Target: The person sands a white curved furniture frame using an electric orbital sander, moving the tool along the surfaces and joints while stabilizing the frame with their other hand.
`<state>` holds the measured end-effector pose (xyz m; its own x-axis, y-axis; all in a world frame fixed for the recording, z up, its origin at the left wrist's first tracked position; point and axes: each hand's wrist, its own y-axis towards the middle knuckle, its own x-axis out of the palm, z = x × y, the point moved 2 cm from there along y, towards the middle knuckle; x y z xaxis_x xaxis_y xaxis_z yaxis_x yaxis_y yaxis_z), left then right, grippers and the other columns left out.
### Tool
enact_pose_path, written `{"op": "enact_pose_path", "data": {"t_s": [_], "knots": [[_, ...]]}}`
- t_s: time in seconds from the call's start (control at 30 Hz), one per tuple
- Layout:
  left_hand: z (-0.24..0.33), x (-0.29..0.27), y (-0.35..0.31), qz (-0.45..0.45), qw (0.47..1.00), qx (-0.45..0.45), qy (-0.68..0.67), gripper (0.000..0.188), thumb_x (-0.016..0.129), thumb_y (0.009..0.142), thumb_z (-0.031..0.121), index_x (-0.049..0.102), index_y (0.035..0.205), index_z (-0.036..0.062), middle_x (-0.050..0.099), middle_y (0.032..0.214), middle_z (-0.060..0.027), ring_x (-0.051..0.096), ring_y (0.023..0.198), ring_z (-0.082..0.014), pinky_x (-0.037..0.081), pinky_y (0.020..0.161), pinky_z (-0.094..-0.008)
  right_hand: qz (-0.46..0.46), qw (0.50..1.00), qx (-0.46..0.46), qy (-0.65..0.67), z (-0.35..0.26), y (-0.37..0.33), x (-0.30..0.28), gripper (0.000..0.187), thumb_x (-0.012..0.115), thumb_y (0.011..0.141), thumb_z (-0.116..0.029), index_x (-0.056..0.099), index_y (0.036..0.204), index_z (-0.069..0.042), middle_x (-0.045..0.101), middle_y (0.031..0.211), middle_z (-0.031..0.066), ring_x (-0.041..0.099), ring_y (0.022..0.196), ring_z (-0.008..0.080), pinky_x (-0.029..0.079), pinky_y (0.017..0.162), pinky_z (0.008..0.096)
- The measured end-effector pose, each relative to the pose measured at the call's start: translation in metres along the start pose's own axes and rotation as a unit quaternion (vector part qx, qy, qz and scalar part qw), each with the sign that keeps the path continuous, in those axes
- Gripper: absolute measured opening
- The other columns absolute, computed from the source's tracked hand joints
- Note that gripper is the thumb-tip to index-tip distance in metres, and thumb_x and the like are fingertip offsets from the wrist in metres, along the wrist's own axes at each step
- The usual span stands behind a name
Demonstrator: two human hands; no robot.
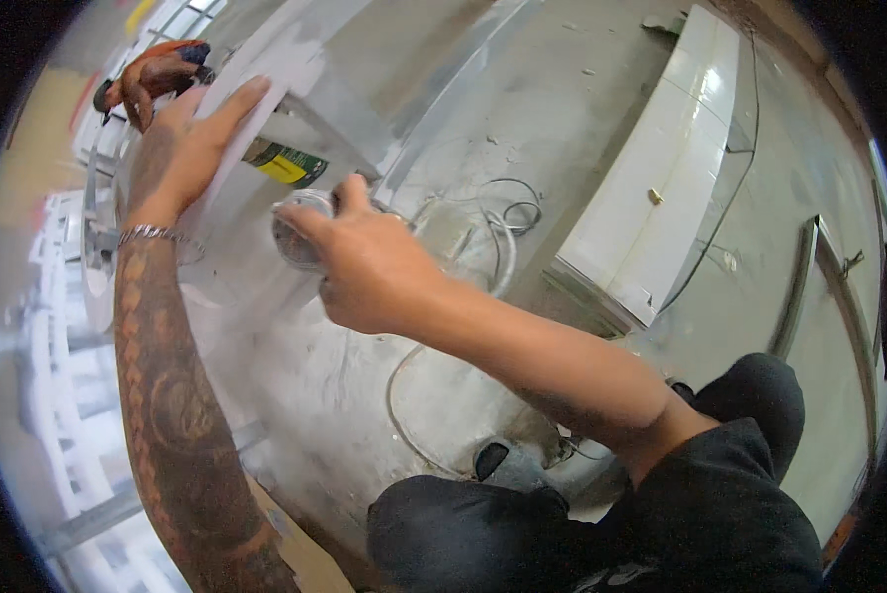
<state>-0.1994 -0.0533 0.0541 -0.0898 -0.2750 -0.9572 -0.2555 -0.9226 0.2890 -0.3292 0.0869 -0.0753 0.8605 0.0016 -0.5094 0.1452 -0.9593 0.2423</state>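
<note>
Fingers [349,195] of the right hand [379,267] are curled around a round-headed tool [295,239], held near a white panel [290,59]; whether they touch cannot be told. The panel is gripped by the left hand [181,148], thumb spread. Farther right, a board [651,188] is laid on the floor [522,89].

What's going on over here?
A person in dark clothes is crouching, working with both bare hands. The right hand grips a round-headed tool, too blurred to say exactly what kind. The left hand rests against a pale panel, with a green-and-yellow can showing between the hands. A long white piece lies on the floor to the right, and another person is bent low farther off at upper left.
</note>
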Motion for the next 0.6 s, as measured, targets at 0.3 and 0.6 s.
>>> {"op": "enact_pose_path", "data": {"t_s": [0.3,0.6], "knots": [[0.009,-0.005,-0.004,-0.055,0.997,-0.035,-0.04,0.069,0.061,0.089,0.06,0.065,0.125,0.0012,0.07,0.107,-0.0175,0.065,0.095,-0.0229,0.048,0.09,-0.0346,0.008,0.997,0.016,0.07,0.025,0.034,0.012,0.059,0.069,0.068,-0.001,0.061,0.125,-0.01,0.049,0.118,0.03,0.068,0.084,0.0404,0.056,0.073,0.0496],[-0.016,0.001,0.007,-0.069,0.995,-0.031,-0.064,0.065,0.057,0.095,0.055,0.064,0.126,-0.0013,0.068,0.114,-0.0165,0.062,0.105,-0.0212,0.044,0.097,-0.0332,0.019,0.995,0.01,0.095,0.042,0.054,0.011,0.041,0.074,0.065,-0.003,0.07,0.106,-0.002,0.049,0.126,0.0339,0.069,0.089,0.0397,0.058,0.076,0.0435]]}}
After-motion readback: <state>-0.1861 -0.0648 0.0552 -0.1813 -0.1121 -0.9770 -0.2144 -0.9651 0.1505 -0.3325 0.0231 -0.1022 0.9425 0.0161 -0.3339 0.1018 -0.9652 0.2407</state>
